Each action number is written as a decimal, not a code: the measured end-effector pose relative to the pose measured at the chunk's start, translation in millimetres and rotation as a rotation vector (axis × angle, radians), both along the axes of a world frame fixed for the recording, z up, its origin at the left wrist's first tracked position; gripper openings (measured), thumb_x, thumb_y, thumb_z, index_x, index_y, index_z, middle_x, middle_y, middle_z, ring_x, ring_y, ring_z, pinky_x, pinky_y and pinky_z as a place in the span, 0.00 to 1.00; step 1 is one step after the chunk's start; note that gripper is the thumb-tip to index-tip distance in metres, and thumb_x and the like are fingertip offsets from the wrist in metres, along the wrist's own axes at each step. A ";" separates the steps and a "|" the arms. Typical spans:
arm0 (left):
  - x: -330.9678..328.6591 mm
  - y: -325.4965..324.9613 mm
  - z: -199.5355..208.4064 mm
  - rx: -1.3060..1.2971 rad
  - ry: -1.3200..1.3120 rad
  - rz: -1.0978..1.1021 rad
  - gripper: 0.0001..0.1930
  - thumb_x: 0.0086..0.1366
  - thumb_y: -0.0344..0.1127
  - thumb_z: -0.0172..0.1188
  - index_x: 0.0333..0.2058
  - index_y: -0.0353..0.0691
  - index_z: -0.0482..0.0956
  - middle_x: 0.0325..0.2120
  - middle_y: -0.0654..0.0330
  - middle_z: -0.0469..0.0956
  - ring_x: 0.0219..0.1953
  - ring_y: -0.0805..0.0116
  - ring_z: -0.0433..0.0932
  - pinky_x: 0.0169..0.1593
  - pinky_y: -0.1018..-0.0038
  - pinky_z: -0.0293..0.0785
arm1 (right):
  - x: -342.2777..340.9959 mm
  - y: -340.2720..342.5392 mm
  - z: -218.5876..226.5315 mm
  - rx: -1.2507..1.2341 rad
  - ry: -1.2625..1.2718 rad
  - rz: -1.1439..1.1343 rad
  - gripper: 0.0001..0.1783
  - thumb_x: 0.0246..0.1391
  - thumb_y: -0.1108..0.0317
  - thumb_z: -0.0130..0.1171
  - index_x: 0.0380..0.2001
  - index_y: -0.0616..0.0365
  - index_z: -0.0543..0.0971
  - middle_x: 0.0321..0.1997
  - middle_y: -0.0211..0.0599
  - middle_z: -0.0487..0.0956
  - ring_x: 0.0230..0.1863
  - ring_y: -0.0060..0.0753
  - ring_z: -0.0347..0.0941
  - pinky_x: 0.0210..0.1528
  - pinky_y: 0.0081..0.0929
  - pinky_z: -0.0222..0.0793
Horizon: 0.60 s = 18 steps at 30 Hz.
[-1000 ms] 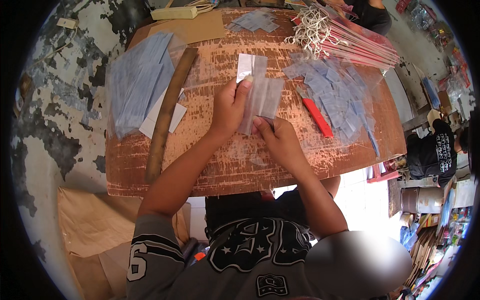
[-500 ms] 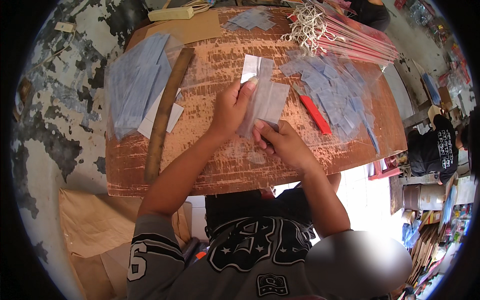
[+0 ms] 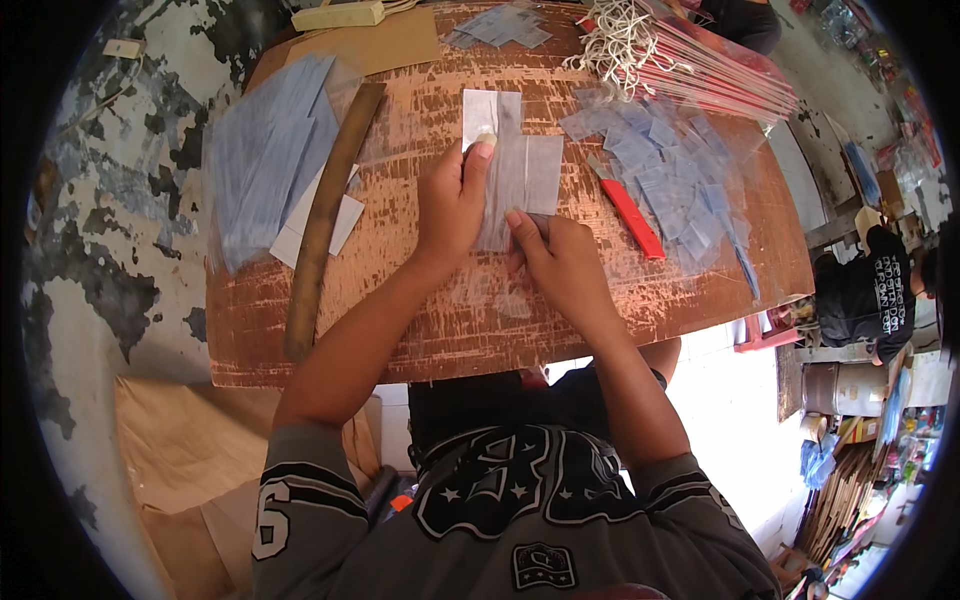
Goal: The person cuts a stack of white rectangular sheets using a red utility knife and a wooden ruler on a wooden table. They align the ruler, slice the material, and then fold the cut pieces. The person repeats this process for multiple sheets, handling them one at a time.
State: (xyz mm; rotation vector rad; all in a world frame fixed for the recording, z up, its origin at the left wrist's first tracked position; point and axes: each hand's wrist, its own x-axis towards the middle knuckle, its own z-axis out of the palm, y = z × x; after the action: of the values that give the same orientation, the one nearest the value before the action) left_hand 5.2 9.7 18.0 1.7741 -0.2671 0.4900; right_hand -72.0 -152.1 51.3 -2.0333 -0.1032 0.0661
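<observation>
Above the middle of the table, my left hand [image 3: 452, 205] is closed with its thumb on top of a white card [image 3: 478, 112] and the clear plastic pieces [image 3: 541, 172] overlapping it. My right hand [image 3: 563, 258] pinches the lower end of the same plastic between thumb and fingers. One plastic piece juts out to the right of the long strip. The fingers under the stack are hidden. To the right of my right hand lies a red box cutter [image 3: 630, 220], its blade pointing away from me.
Left of my hands, a long wooden strip [image 3: 333, 225] lies across white cards [image 3: 347, 225], beside a pile of long plastic strips [image 3: 270, 160]. At right are scattered cut plastic pieces [image 3: 665, 175]. Red-edged clear sheets with white cords [image 3: 625, 50] occupy the far right. Another person [image 3: 865, 300] is beyond the table.
Both hands have shifted slightly away from me and to the left with the card and plastic. The stack now stands straighter, less tilted. Both grips stay closed.
</observation>
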 end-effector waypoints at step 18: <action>4.5 3.5 -4.8 -0.079 0.175 -0.123 0.23 0.85 0.49 0.58 0.40 0.31 0.83 0.22 0.61 0.77 0.27 0.73 0.71 0.34 0.67 0.72 | 5.2 -13.3 0.3 -0.160 -0.300 0.203 0.15 0.78 0.62 0.58 0.43 0.64 0.84 0.35 0.57 0.84 0.37 0.63 0.81 0.43 0.50 0.76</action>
State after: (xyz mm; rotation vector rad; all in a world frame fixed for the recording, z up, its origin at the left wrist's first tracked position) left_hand 9.7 13.2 13.2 1.6996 -0.2289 0.2522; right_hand -66.8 -165.4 51.6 -2.1745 -0.5076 -0.1075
